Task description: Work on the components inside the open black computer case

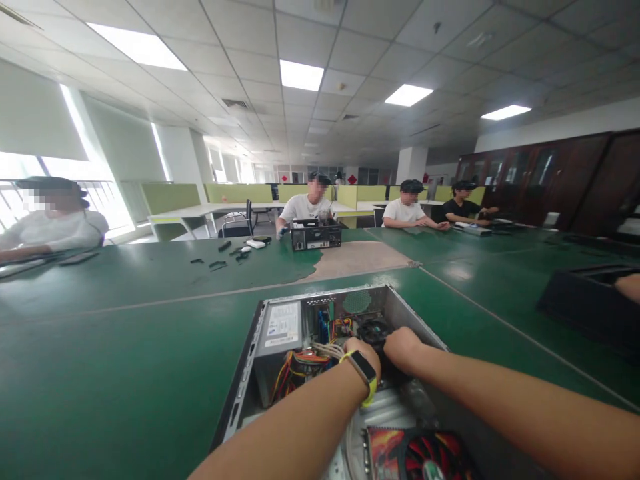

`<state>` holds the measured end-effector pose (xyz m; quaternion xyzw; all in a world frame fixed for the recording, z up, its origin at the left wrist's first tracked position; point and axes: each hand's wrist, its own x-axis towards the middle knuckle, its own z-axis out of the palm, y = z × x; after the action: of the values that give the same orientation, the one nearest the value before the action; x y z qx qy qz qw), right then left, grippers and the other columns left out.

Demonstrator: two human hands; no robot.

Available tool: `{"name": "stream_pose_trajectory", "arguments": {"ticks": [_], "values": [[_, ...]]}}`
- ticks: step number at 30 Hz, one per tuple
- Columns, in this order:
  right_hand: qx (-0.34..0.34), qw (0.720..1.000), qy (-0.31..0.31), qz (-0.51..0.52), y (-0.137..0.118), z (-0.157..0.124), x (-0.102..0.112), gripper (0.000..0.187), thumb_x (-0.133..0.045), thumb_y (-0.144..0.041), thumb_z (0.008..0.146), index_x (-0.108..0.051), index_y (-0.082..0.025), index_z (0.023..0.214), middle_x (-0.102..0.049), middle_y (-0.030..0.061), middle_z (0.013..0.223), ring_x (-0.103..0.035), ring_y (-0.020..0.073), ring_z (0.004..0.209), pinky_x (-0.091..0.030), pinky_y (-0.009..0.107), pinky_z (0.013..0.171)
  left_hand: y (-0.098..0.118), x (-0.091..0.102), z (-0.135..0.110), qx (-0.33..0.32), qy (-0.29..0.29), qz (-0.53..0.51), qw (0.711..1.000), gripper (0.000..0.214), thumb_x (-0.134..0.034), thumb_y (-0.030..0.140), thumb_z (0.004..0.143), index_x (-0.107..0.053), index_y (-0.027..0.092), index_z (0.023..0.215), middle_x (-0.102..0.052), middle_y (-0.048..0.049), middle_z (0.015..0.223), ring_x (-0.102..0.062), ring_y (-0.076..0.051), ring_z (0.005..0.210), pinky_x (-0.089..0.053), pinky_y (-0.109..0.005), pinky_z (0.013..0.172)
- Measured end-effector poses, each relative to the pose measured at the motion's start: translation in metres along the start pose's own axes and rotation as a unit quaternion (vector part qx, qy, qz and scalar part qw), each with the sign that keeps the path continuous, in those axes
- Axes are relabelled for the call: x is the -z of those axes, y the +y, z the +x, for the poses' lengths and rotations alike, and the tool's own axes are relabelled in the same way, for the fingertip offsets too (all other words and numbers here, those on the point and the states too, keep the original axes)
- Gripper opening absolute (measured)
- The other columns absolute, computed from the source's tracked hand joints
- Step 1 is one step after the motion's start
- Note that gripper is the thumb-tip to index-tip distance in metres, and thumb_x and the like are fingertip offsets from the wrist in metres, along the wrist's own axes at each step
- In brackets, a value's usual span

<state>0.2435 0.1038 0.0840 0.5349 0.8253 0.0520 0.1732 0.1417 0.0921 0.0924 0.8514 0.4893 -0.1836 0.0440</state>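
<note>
An open computer case (257, 347) lies on the green table with its inside facing up. My left hand (365, 351), with a yellow-strapped watch at the wrist, reaches into it at the near left side of a black cooling fan (374, 328). Its fingers curl downward and are mostly hidden. Against the fan's right edge, my right hand (401, 348) is closed, with the fingertips out of sight. A silver power supply (283, 325) fills the case's far left corner, beside coloured cables (300, 363). Nearest me is a graphics card (400, 457) with a red and black fan.
Across the green table (125, 347), a person (310, 207) works at another computer case (316, 237). Small dark parts (217, 265) and a white mouse (255, 244) lie nearby. At right, a person's hand (629, 287) touches a black case (575, 297). More people sit left and right.
</note>
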Motion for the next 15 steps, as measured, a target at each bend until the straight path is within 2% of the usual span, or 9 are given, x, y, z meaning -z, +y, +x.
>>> {"name": "stream_pose_trajectory", "arguments": {"ticks": [5, 9, 15], "values": [[-0.005, 1.0, -0.01, -0.028, -0.001, 0.001, 0.002, 0.019, -0.054, -0.017, 0.081, -0.071, -0.013, 0.087, -0.069, 0.0181, 0.093, -0.066, 0.0254, 0.091, -0.05, 0.035, 0.077, -0.007, -0.002, 0.002, -0.022, 0.04, 0.008, 0.999, 0.032, -0.043, 0.009, 0.084, -0.07, 0.012, 0.103, -0.068, -0.0214, 0.104, -0.064, -0.029, 0.102, -0.053, -0.042, 0.081], [-0.012, 0.999, -0.006, -0.031, 0.003, -0.003, 0.006, 0.02, -0.053, -0.018, 0.082, -0.07, -0.012, 0.091, -0.068, 0.0198, 0.095, -0.065, 0.0258, 0.092, -0.05, 0.036, 0.078, -0.008, 0.002, 0.001, -0.029, 0.058, 0.013, 0.998, 0.031, -0.052, 0.01, 0.079, -0.069, 0.01, 0.104, -0.068, -0.0233, 0.101, -0.064, -0.03, 0.101, -0.053, -0.04, 0.082], [-0.007, 0.999, -0.019, -0.029, 0.007, -0.007, 0.011, 0.022, -0.06, -0.016, 0.076, -0.07, -0.012, 0.096, -0.067, 0.0194, 0.099, -0.064, 0.0276, 0.096, -0.05, 0.037, 0.081, -0.009, 0.003, -0.004, -0.035, 0.05, 0.023, 0.998, 0.03, -0.057, 0.009, 0.074, -0.069, 0.008, 0.102, -0.069, -0.0224, 0.1, -0.064, -0.03, 0.099, -0.053, -0.041, 0.082]]}}
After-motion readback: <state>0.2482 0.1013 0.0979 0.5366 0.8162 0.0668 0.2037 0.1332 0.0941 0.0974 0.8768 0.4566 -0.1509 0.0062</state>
